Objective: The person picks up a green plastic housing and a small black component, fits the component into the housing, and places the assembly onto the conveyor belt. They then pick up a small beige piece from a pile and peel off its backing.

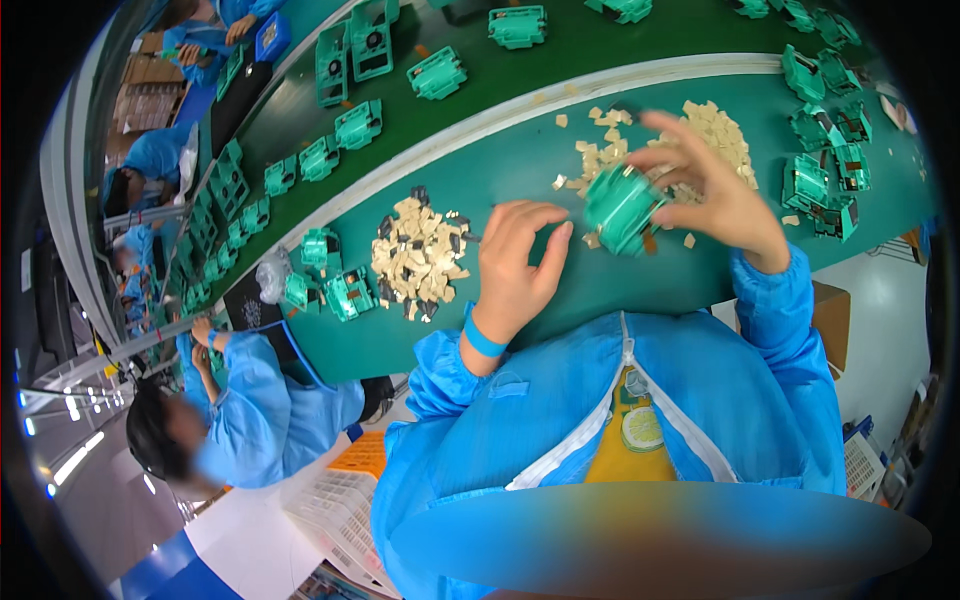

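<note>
In my right hand (715,190) is a green plastic housing (620,208), gripped at its right side between thumb and fingers and blurred by motion. It is tilted above the green bench. Just left of it, my left hand (520,262) hovers with bent fingers, thumb tip and forefinger tip close together; whatever they pinch, if anything, is too small to make out. A blue band circles that wrist. Beyond the right hand lies a heap of small cream-coloured pieces (718,140). Left of my left hand is another heap of cream pieces (420,250) mixed with black ones.
Several green housings (348,293) stand at the left, beside a clear plastic bag (272,275). More green housings (806,180) are grouped at the right. Past a pale rail (450,125), a green conveyor (540,65) carries others. A co-worker in blue (275,400) sits at the left.
</note>
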Demonstrator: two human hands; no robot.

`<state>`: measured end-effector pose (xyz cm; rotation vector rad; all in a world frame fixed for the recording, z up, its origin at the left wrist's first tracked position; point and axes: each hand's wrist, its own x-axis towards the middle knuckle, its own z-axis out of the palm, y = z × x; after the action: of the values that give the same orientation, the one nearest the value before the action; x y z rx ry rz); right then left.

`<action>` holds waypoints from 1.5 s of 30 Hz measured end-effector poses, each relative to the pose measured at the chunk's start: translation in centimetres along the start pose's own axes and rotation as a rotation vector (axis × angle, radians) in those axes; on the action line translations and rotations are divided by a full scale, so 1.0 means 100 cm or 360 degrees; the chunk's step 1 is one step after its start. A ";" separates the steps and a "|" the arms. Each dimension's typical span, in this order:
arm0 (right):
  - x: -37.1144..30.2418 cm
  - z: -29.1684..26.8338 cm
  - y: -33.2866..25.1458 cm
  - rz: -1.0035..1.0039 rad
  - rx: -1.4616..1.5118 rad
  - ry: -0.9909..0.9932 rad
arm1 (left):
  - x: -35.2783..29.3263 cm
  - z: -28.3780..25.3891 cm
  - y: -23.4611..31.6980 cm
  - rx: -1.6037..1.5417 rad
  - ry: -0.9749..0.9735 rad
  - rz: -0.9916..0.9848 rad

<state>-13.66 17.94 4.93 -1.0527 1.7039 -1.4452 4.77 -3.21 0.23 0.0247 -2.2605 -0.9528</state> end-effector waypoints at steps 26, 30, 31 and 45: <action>-0.064 0.079 0.077 0.0544 0.0866 0.0737 | -0.018 0.035 -0.005 0.0027 -0.0653 -0.0034; -0.062 0.083 0.078 0.0576 0.0888 0.0745 | -0.028 0.046 -0.004 -0.0124 -0.0590 -0.0177; -0.061 0.083 0.077 0.0576 0.0879 0.0759 | -0.029 0.047 -0.002 -0.0125 -0.0592 -0.0182; -0.051 0.070 0.072 0.0600 0.0506 0.0652 | -0.031 0.055 0.003 -0.0253 -0.0521 -0.0446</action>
<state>-6.33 19.72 -3.41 -0.2556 1.7451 -1.6764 3.95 1.29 -4.13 0.1270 -2.5144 -1.3675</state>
